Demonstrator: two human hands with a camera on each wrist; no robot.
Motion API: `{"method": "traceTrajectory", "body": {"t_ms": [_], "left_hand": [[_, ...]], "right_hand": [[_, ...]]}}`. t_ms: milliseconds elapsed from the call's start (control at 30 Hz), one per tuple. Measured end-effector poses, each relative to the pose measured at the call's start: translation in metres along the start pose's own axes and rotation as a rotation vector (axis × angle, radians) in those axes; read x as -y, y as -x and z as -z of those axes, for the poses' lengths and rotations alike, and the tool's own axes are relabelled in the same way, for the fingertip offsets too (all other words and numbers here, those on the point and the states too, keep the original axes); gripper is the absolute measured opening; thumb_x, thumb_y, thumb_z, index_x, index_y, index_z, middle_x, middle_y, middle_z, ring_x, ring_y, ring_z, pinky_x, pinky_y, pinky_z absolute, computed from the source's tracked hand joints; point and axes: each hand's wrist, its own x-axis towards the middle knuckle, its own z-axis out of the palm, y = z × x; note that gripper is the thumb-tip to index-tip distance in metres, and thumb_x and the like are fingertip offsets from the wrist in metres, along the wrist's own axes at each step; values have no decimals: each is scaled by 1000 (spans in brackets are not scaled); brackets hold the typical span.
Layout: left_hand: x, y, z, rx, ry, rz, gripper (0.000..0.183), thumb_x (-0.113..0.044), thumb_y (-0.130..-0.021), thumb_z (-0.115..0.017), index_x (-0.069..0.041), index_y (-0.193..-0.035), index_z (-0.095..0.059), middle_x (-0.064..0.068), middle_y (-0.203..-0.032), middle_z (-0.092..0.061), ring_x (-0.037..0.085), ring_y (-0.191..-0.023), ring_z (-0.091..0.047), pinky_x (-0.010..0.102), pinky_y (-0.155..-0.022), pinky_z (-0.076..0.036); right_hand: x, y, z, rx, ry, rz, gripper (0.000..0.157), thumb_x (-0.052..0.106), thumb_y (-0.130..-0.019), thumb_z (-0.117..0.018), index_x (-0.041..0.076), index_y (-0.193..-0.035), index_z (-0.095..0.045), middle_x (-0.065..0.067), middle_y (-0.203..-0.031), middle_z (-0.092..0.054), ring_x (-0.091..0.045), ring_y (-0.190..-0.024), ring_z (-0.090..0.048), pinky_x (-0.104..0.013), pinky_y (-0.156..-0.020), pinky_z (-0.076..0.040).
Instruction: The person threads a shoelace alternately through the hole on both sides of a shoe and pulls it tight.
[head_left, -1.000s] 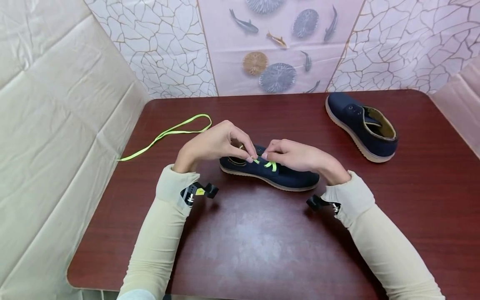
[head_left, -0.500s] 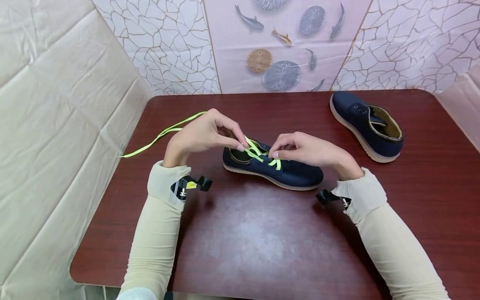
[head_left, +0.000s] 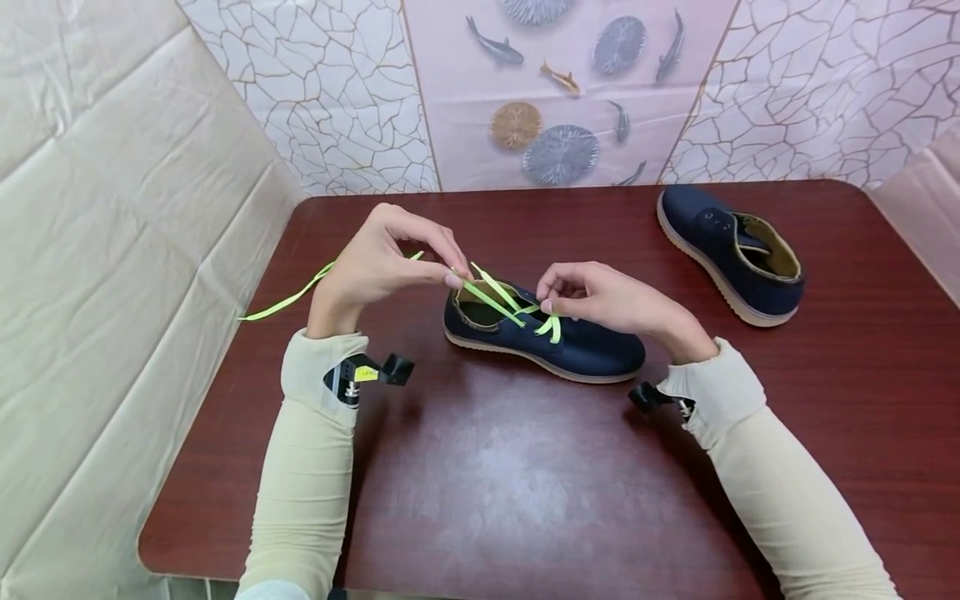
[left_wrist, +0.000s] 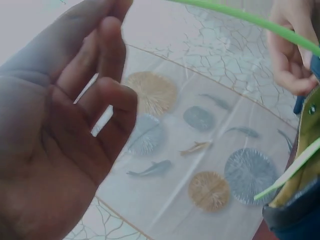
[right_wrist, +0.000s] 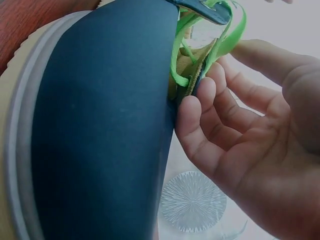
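A navy shoe point(head_left: 592, 354) with a pale sole lies on the table, toe to the right, a neon-green shoelace point(head_left: 491, 298) threaded through its front eyelets. My left hand point(head_left: 386, 258) pinches one end of that lace between thumb and fingertips, drawing it straight above the shoe's opening. The other lace end sticks up loose beside it, its tip point(left_wrist: 270, 190) showing in the left wrist view. Thumb and fingers of my right hand point(head_left: 607, 292) hold the shoe's far eyelet flap point(right_wrist: 197, 75), the thumb against the green lace.
Behind, to the right, sits a matching navy shoe point(head_left: 738, 258) without a lace. A second green shoelace point(head_left: 288, 307) lies at the table's left, partly hidden behind my left hand. A patterned cloth point(head_left: 558, 92) hangs along the table's back edge.
My left hand has moved left and up, away from the eyelets, pulling a longer stretch of green lace out over the shoe. My right hand has shifted slightly right and stays at the flap.
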Motion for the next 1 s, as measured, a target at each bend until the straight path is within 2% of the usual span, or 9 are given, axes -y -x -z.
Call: {"method": "traceTrajectory", "body": {"t_ms": [133,233,367,500,633,700,867,1000], "left_hand": [[-4,-1,-3,-119,75,-123,9,14,-78,-84,8,-81,-78,18,-80,-76,33,-75,-70,32,-62,-50],[-8,-1,-6,-202,118,-184,11,7,-79,-88,8,-79,-78,18,-78,-76,32,-73,-70,30,-59,-49],[-10,-4,-7,-254,121,-208,13,-1,-80,-91,5,-81,-79,15,-79,-77,25,-70,-67,24,-51,-39],[-7,-5,-8,-289,121,-208,15,-4,-82,-91,5,-82,-79,14,-82,-77,19,-64,-56,23,-48,-29],[-5,-4,-6,-335,119,-181,6,10,-83,-82,6,-84,-78,14,-83,-77,17,-58,-48,24,-48,-27],[-5,-2,-5,-349,109,-147,11,16,-82,-75,6,-86,-78,13,-83,-76,16,-56,-44,25,-48,-26],[-3,-1,-1,-355,73,-22,14,16,-85,-73,5,-92,-78,11,-82,-75,16,-52,-38,25,-48,-25],[0,-2,1,-350,48,36,11,13,-87,-75,6,-96,-77,12,-79,-72,18,-52,-36,25,-48,-25]], "right_hand": [[-1,0,-1,-16,8,-12,10,13,-105,-66,8,-113,-69,-6,-97,-68,-21,-92,-61,-28,-78,-48],[-1,0,-1,-26,13,-14,10,13,-105,-66,9,-114,-70,-6,-97,-67,-22,-91,-60,-29,-77,-47],[-1,1,0,-29,30,-10,12,15,-107,-64,9,-115,-70,-7,-101,-67,-22,-90,-59,-30,-78,-48],[0,0,2,-35,63,-14,15,16,-109,-60,10,-117,-72,-6,-108,-69,-23,-90,-60,-33,-79,-51],[2,1,4,-45,66,-31,18,16,-110,-57,10,-117,-72,-7,-112,-69,-24,-91,-60,-35,-79,-52],[2,1,4,-48,57,-40,18,16,-110,-56,9,-117,-72,-7,-111,-69,-24,-92,-59,-35,-79,-51],[1,1,3,-69,44,-68,18,18,-110,-58,9,-115,-73,-7,-105,-68,-25,-88,-59,-35,-78,-50],[-1,3,3,-91,42,-101,20,21,-110,-59,9,-115,-74,-8,-98,-66,-24,-83,-58,-34,-75,-49]]}}
